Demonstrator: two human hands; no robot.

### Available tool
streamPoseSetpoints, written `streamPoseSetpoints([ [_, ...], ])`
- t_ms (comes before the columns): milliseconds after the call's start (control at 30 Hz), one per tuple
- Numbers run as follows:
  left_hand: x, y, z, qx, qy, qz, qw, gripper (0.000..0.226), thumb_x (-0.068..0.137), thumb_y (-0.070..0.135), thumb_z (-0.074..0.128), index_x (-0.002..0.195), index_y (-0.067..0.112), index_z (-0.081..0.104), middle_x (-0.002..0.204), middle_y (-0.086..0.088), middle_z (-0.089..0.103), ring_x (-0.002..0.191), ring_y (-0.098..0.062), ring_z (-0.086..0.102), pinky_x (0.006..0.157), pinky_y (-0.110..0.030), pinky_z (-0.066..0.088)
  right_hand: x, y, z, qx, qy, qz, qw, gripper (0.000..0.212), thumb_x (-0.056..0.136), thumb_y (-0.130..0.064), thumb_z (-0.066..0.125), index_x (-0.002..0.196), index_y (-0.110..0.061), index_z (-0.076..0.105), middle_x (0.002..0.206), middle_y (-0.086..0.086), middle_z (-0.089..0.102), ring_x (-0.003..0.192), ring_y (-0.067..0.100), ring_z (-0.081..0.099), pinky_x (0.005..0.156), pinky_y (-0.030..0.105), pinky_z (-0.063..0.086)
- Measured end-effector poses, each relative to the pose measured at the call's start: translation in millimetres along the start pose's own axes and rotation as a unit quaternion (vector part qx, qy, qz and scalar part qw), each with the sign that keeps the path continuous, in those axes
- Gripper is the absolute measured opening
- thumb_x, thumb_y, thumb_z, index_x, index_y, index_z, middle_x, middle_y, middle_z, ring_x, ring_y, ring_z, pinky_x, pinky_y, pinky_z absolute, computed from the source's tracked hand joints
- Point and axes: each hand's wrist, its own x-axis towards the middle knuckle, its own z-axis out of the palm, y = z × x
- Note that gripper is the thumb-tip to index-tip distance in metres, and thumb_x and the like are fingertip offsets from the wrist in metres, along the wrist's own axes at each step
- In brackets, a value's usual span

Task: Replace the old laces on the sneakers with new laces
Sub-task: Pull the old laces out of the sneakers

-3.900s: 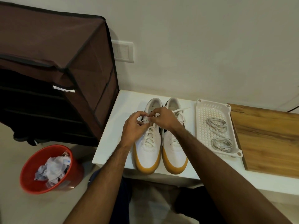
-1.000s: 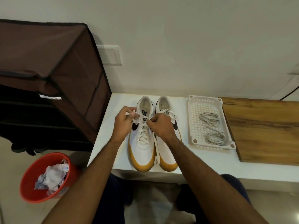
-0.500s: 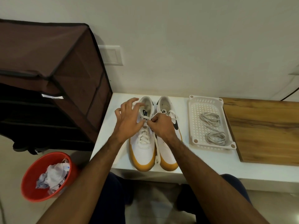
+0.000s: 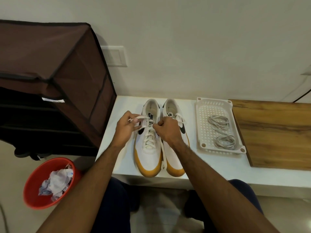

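Two white sneakers with yellow-brown soles stand side by side on a white bench (image 4: pixel 218 169), toes toward me. My left hand (image 4: pixel 125 130) pinches a white lace end at the left side of the left sneaker (image 4: pixel 149 148). My right hand (image 4: pixel 168 130) is curled over the gap between the shoes and pinches the lace at the left sneaker's upper eyelets. A loose lace end (image 4: pixel 162 157) hangs between the shoes. The right sneaker (image 4: pixel 175 158) is partly hidden by my right wrist. Two coiled grey laces (image 4: pixel 222 132) lie in a white perforated tray (image 4: pixel 202 132).
A brown fabric shoe rack (image 4: pixel 55 73) stands left of the bench. A red bin (image 4: pixel 38 182) with crumpled paper sits on the floor below it. A wooden board (image 4: pixel 276 132) lies right of the tray. The wall is directly behind.
My left hand, spread over the left sneaker half a second ago, has drawn left and now pinches a lace end. My right hand stays at the eyelets.
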Motion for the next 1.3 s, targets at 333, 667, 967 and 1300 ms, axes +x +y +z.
streamPoseSetpoints([
  [333,-13,-2,-16,0.174,0.193,0.032,0.965,0.047,0.088,0.005,0.073,0.13,0.018,0.056,0.135,-0.004,0.042,0.121,-0.02,0.048,0.099,-0.031,0.044,0,4,-3,0.013,-0.021,-0.006,1.0,0.024,0.091,-0.033,0.074,0.092,-0.015,0.059,0.081,-0.001,0.07,0.075,0.015,0.068,0.071,0.035,0.058],
  [667,-24,-4,22,0.364,-0.039,0.127,0.922,0.023,0.097,0.026,0.064,0.119,0.023,0.066,0.109,0.005,0.053,0.101,-0.017,0.06,0.094,-0.05,0.051,-3,4,-8,0.004,-0.029,-0.046,0.999,0.012,0.1,-0.013,0.052,0.106,-0.02,0.059,0.089,0.002,0.07,0.079,0.02,0.07,0.075,0.048,0.06],
  [967,-10,-4,23,0.312,-0.047,0.099,0.944,0.019,0.099,0.015,0.061,0.115,0.012,0.07,0.107,0.004,0.051,0.099,-0.014,0.061,0.088,-0.025,0.051,22,-24,-8,-0.09,-0.066,0.036,0.993,0.028,0.088,-0.03,0.066,0.072,-0.008,0.062,0.065,0.003,0.064,0.06,0.019,0.063,0.062,0.032,0.058],
  [1300,-2,1,31,0.331,-0.046,0.084,0.939,0.008,0.096,0.025,0.067,0.094,0.017,0.066,0.101,0.006,0.052,0.084,-0.01,0.058,0.076,-0.03,0.046,16,-14,-13,-0.031,-0.06,0.033,0.997,0.031,0.087,-0.01,0.058,0.057,-0.01,0.047,0.051,0.002,0.047,0.052,0.021,0.052,0.06,0.038,0.052],
])
